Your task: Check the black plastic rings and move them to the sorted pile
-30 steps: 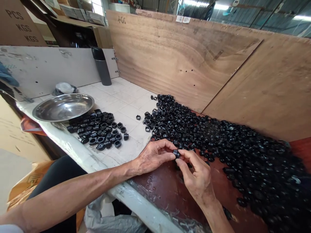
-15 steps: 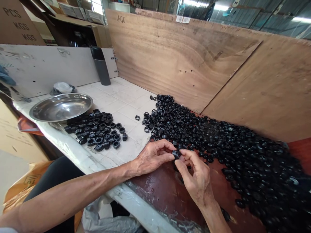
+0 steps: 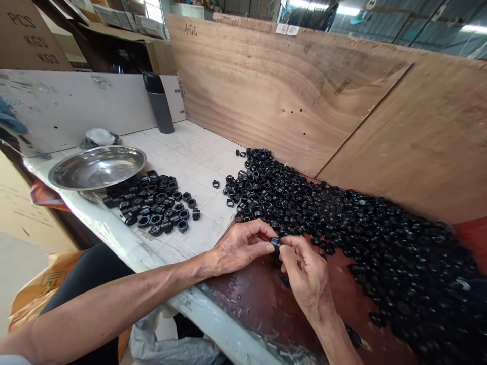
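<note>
A small black part (image 3: 275,245) sits pinched between my two hands, above a reddish-brown sheet (image 3: 243,304) on the counter (image 3: 194,147). My left hand (image 3: 240,248) grips one side with thumb and forefinger; my right hand (image 3: 307,268) grasps the other, its outer fingers curled in. Just beyond spreads a large heap of black parts (image 3: 289,195), running rightward along the foot of a wooden board (image 3: 258,81). To the left, a smaller pile of black parts (image 3: 158,203) lies on the pale, tile-patterned surface, with a lone black ring (image 3: 215,184) between the two. Beside that pile rests a shiny metal basin (image 3: 101,165); farther back, a dark flask (image 3: 160,107) stands near the corner.
</note>
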{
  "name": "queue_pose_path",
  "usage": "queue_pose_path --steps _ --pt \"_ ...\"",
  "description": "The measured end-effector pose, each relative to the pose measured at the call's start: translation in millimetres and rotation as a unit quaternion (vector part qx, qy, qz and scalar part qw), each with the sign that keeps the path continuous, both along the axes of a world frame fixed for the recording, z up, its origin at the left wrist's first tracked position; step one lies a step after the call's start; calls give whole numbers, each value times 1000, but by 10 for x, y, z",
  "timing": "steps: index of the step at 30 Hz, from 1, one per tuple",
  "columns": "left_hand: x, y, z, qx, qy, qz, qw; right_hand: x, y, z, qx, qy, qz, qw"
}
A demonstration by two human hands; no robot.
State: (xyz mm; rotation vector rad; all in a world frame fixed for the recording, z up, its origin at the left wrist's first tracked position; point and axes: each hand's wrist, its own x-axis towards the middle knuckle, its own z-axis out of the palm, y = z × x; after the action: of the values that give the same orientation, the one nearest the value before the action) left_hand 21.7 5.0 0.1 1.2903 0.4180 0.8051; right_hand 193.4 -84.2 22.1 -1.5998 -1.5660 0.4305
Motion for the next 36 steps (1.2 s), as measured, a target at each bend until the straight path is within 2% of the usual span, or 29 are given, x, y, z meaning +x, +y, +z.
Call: queue_pose_path --steps 8,10,14,18,20,22,25,27,30,32,35,36 --pt "0 2 28 -35 2 -3 999 6 6 -23 24 -18 3 1000" --pt "-4 10 26 -32 1 -4 999 -7 7 -28 27 -5 18 999" --pt "-12 19 27 -6 -2 3 1000 -41 -10 -47 -30 53 3 998" --pt "-7 8 25 -9 -14 -11 1000 -68 -20 -44 -17 86 4 996" --pt "-3 7 8 17 -2 -4 1000 -86 -12 -46 -42 116 -8 992" --pt "-2 11 -13 113 30 28 993 -107 7 -61 -83 198 -23 976" --pt "-45 10 -6 321 79 66 941 -112 37 -71 -135 319 -12 938" --pt "-143 5 41 412 111 52 903 -62 42 -28 -150 320 -13 935" --pt "-433 43 137 483 208 8 851 102 17 111 -157 164 -33 973" --pt "-693 126 184 524 295 33 798 219 -10 193 -166 6 -27 986" --pt "-1047 297 216 587 438 100 674 284 -36 198 -197 -162 -1 967" --pt "-1125 339 218 600 463 120 641 269 -37 163 -199 -199 2 960"
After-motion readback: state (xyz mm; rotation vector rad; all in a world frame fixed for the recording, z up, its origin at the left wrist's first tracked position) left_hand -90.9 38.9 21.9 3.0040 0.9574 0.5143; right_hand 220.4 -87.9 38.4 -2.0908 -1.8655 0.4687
